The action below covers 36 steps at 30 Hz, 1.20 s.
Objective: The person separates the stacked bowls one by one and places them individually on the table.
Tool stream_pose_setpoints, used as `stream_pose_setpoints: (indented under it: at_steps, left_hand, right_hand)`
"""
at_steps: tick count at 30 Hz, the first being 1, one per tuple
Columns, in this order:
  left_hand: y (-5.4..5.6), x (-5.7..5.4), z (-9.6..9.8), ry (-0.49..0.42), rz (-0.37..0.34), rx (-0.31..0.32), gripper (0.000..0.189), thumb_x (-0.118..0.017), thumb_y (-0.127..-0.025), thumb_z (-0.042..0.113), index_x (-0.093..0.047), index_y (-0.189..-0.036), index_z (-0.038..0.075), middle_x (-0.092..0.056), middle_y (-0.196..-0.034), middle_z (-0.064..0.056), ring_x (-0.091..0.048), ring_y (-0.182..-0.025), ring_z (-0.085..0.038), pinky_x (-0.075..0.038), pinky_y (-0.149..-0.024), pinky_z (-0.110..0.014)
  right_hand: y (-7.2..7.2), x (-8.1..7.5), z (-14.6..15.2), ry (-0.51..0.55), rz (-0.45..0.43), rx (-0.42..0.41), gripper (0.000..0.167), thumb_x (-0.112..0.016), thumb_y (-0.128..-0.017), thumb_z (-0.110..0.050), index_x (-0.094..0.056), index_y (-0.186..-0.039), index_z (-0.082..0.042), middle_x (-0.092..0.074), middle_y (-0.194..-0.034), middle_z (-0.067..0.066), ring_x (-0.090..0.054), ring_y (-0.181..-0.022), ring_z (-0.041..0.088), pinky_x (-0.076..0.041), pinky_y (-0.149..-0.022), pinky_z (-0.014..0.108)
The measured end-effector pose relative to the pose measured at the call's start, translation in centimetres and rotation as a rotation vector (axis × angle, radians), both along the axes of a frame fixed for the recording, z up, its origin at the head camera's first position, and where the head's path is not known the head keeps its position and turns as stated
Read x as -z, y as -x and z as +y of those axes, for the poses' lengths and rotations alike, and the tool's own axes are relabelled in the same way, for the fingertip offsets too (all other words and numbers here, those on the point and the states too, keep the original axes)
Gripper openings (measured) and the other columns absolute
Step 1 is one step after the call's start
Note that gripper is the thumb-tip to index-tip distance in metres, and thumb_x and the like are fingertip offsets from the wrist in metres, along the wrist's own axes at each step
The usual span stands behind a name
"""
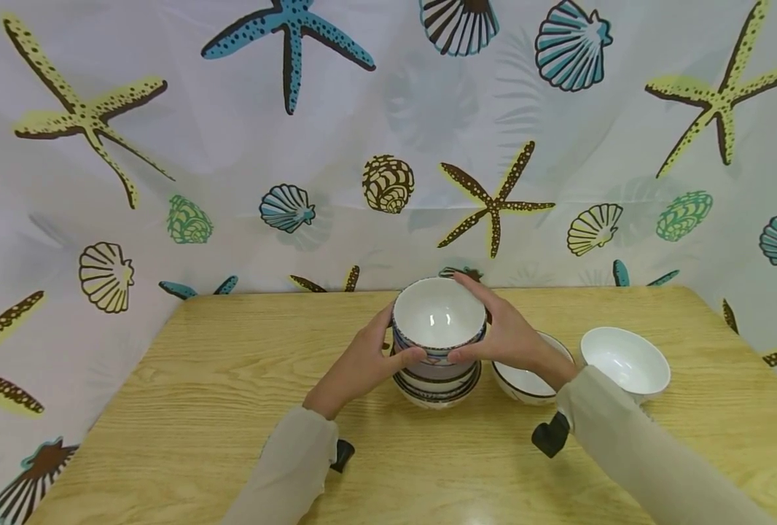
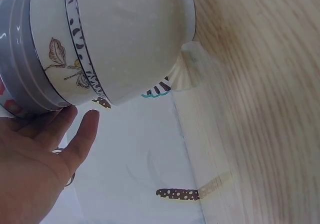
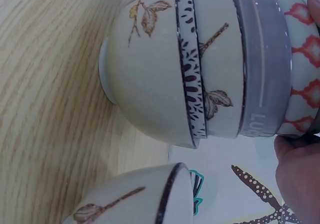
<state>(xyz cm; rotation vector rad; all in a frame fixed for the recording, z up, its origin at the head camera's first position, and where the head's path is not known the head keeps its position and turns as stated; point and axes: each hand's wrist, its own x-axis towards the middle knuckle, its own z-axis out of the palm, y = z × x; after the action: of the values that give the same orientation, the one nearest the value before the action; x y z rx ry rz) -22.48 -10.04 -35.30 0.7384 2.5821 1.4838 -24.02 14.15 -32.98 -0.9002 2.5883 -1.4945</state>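
A stack of several bowls stands on the table, with a white-lined bowl [image 1: 439, 313] on top that has a dark speckled rim and coloured outside. My left hand [image 1: 362, 359] holds this top bowl at its left, thumb across the front. From the right, my right hand [image 1: 512, 334] grips it, a finger at the far rim and the thumb in front. Below, the right wrist view shows a red-patterned wall [image 3: 306, 54], a grey-purple bowl [image 3: 265, 69] and cream bowls with brown leaves, the lowest cream bowl [image 3: 145, 74] standing on the table.
Right of the stack sits a white bowl with a dark rim [image 1: 522, 380], partly behind my right wrist. Farther right is a plain white bowl [image 1: 625, 361]. A cloth [image 1: 336, 146] printed with starfish and shells hangs behind the wooden table [image 1: 244, 364].
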Motion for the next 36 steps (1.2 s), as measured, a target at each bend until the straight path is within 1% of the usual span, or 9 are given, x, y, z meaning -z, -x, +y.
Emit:
stream_pose_setpoints:
  at_steps: [4, 11, 16, 21, 25, 29, 33, 36]
  left_hand:
    - [-0.1, 0.0, -0.1, 0.022, 0.010, -0.002, 0.099, -0.061, -0.081, 0.064, -0.012, -0.154, 0.020, -0.029, -0.154, -0.007, -0.039, -0.135, -0.029, -0.044, -0.100, -0.053]
    - [-0.1, -0.1, -0.2, 0.027, 0.023, 0.002, 0.099, -0.060, -0.081, 0.065, -0.013, -0.154, 0.019, -0.028, -0.155, -0.008, -0.039, -0.134, -0.030, -0.044, -0.098, -0.053]
    - [-0.1, 0.0, -0.2, 0.018, 0.034, 0.008, 0.097, -0.059, -0.082, 0.065, -0.015, -0.154, 0.019, -0.029, -0.155, -0.009, -0.040, -0.133, -0.031, -0.043, -0.098, -0.055]
    - [-0.1, 0.0, -0.2, 0.015, 0.037, 0.015, 0.097, -0.059, -0.081, 0.066, -0.012, -0.154, 0.022, -0.027, -0.156, -0.008, -0.037, -0.136, -0.030, -0.043, -0.098, -0.056]
    - [-0.1, 0.0, -0.2, 0.015, 0.029, 0.011, 0.099, -0.058, -0.079, 0.069, -0.010, -0.154, 0.026, -0.024, -0.157, -0.004, -0.034, -0.139, -0.029, -0.042, -0.100, -0.054]
    - [0.0, 0.2, -0.2, 0.011, 0.012, 0.005, 0.099, -0.058, -0.078, 0.069, -0.011, -0.154, 0.027, -0.024, -0.157, -0.003, -0.031, -0.141, -0.028, -0.041, -0.102, -0.054]
    - [0.0, 0.2, -0.2, 0.013, -0.001, 0.001, 0.097, -0.060, -0.080, 0.065, -0.011, -0.154, 0.025, -0.022, -0.158, -0.004, -0.029, -0.142, -0.028, -0.040, -0.103, -0.056]
    - [0.0, 0.2, -0.2, 0.025, 0.001, -0.001, 0.096, -0.061, -0.082, 0.063, -0.011, -0.154, 0.023, -0.022, -0.158, -0.006, -0.030, -0.141, -0.030, -0.040, -0.103, -0.055]
  right_hand:
    - [-0.1, 0.2, -0.1, 0.016, 0.000, 0.010, 0.109, -0.088, -0.067, -0.031, -0.023, -0.153, -0.016, -0.029, -0.154, 0.015, -0.041, -0.131, 0.038, -0.043, -0.100, 0.054]
    - [-0.1, 0.2, -0.1, 0.036, 0.016, 0.020, 0.112, -0.088, -0.064, -0.040, -0.024, -0.152, -0.016, -0.032, -0.152, 0.016, -0.041, -0.131, 0.039, -0.041, -0.101, 0.057]
    - [-0.2, 0.2, -0.2, 0.054, 0.015, 0.022, 0.112, -0.088, -0.063, -0.041, -0.025, -0.152, -0.016, -0.032, -0.152, 0.015, -0.041, -0.131, 0.039, -0.041, -0.101, 0.057]
    - [-0.2, 0.1, -0.2, 0.072, 0.011, 0.029, 0.109, -0.088, -0.066, -0.030, -0.024, -0.152, -0.014, -0.034, -0.150, 0.017, -0.044, -0.129, 0.038, -0.043, -0.100, 0.053]
    - [-0.1, -0.2, -0.1, 0.089, 0.014, 0.043, 0.106, -0.087, -0.068, -0.021, -0.023, -0.152, -0.010, -0.029, -0.153, 0.017, -0.044, -0.129, 0.037, -0.043, -0.101, 0.051]
    - [-0.1, -0.6, 0.1, 0.102, -0.002, 0.042, 0.107, -0.086, -0.068, -0.016, -0.021, -0.153, -0.009, -0.022, -0.157, 0.015, -0.043, -0.130, 0.036, -0.042, -0.102, 0.050]
    - [-0.3, -0.9, 0.2, 0.104, -0.010, 0.057, 0.107, -0.086, -0.068, -0.011, -0.021, -0.153, -0.011, -0.021, -0.157, 0.014, -0.044, -0.130, 0.034, -0.042, -0.102, 0.049]
    - [-0.5, -1.1, 0.3, 0.108, -0.010, 0.073, 0.107, -0.086, -0.067, -0.008, -0.022, -0.153, -0.011, -0.021, -0.158, 0.012, -0.043, -0.131, 0.034, -0.042, -0.102, 0.049]
